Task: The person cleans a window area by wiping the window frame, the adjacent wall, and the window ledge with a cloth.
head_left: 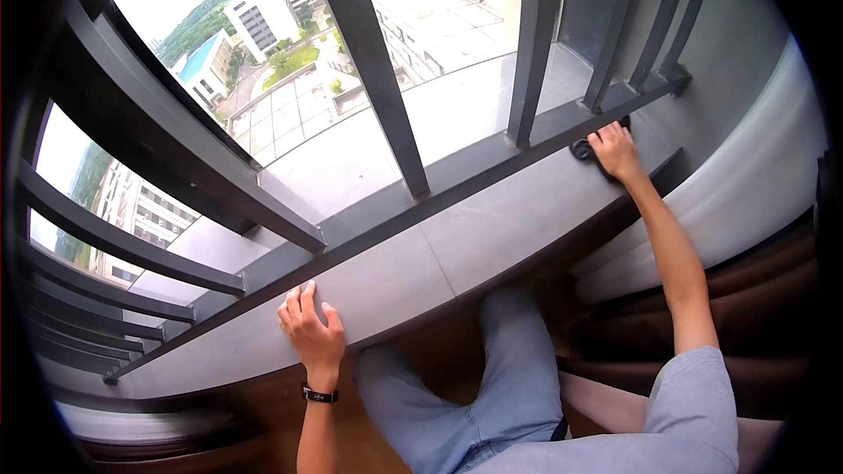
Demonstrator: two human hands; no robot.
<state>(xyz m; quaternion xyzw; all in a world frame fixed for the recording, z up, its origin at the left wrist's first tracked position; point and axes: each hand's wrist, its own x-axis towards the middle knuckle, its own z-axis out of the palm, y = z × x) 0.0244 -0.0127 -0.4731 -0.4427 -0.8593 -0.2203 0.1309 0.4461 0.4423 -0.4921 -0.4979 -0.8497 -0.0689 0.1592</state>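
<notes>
My left hand [310, 326] lies on the grey tiled window sill [399, 272], its fingers stretched out and apart and holding nothing. A dark band with a buckle is round that wrist. Out at the far right end of the sill, my right hand [615, 151] has its fingers curled over a small black object [581, 150] with a rounded end. The object lies on the sill close to the foot of the railing. My palm and fingers cover most of it, so I cannot tell its kind.
A dark metal railing [386, 206] with upright bars runs along the sill, with buildings [263, 13] outside beyond it. A pale curtain [702, 211] hangs at the right. My knees [514, 316] are close to the sill's front edge, and brown cloth [764, 290] is at the right.
</notes>
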